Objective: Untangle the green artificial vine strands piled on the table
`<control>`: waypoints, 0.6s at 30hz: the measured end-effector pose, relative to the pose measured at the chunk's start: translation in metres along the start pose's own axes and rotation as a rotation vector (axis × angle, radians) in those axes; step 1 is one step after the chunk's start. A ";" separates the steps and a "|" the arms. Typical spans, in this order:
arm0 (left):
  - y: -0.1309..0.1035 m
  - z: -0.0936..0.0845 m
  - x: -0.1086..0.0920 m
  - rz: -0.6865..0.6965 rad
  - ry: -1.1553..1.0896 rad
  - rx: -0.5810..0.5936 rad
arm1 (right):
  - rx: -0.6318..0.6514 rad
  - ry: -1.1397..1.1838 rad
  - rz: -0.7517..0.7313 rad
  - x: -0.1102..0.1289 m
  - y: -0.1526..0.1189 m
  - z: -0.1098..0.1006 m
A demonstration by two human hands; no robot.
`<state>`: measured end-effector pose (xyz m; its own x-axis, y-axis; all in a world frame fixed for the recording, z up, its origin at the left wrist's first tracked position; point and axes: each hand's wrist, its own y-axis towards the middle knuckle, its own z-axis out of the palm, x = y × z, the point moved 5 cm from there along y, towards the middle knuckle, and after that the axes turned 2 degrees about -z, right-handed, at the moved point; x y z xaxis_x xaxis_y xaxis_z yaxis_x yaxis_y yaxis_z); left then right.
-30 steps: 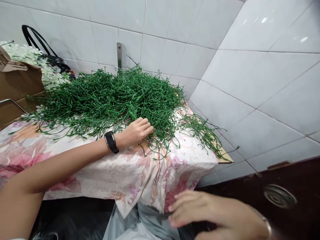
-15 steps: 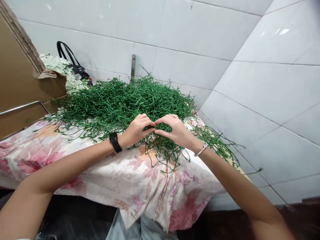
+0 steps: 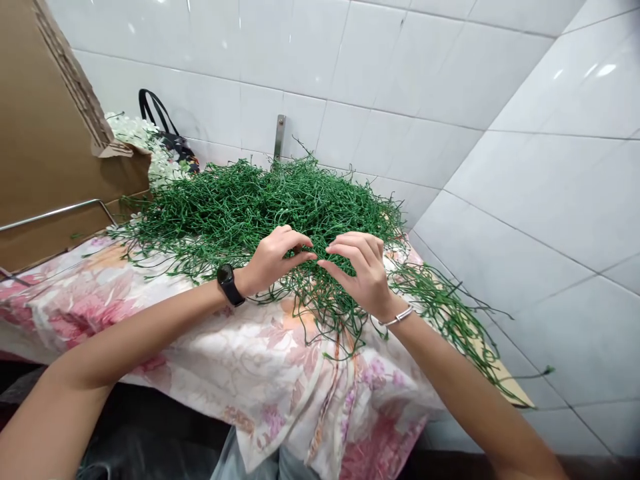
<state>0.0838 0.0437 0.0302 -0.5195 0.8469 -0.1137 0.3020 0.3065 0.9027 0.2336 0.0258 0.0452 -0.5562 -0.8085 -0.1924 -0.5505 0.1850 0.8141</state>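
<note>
A big tangled heap of thin green artificial stems (image 3: 280, 200) lies on a floral cloth (image 3: 210, 353). Over its front edge, my left hand (image 3: 280, 259), with a black band on the wrist, is closed, fingers curled towards the thumb. Whatever it may hold is too thin to tell against the green. Just right of it, my right hand (image 3: 363, 273), with a silver bangle at the wrist, has its thumb and fingers apart. No object shows between them. The two hands' fingertips face each other with a small gap, and loose stems hang below them.
On the left stands a cardboard box (image 3: 45, 133) with a metal rod (image 3: 55, 212) before it. White artificial flowers (image 3: 167, 167) and a dark bag with black handles (image 3: 173, 141) sit behind. More stems (image 3: 455, 313) spread along the right edge. Tiled walls (image 3: 400, 80) enclose the back and right.
My hands, whose fingertips were meeting, are now slightly apart. The right hand has moved a little right and opened its fingers. The whole view has shifted slightly.
</note>
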 end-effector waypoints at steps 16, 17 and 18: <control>-0.008 0.003 -0.021 0.184 0.136 0.064 | 0.070 0.102 0.041 0.007 -0.013 0.005; -0.008 0.004 -0.020 0.187 0.149 0.069 | 0.065 0.099 0.050 0.007 -0.013 0.005; -0.008 0.004 -0.020 0.188 0.161 0.071 | 0.066 0.098 0.055 0.007 -0.014 0.005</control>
<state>0.0949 0.0264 0.0236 -0.5675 0.8137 0.1259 0.4575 0.1845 0.8699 0.2343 0.0203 0.0300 -0.5247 -0.8464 -0.0909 -0.5624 0.2645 0.7834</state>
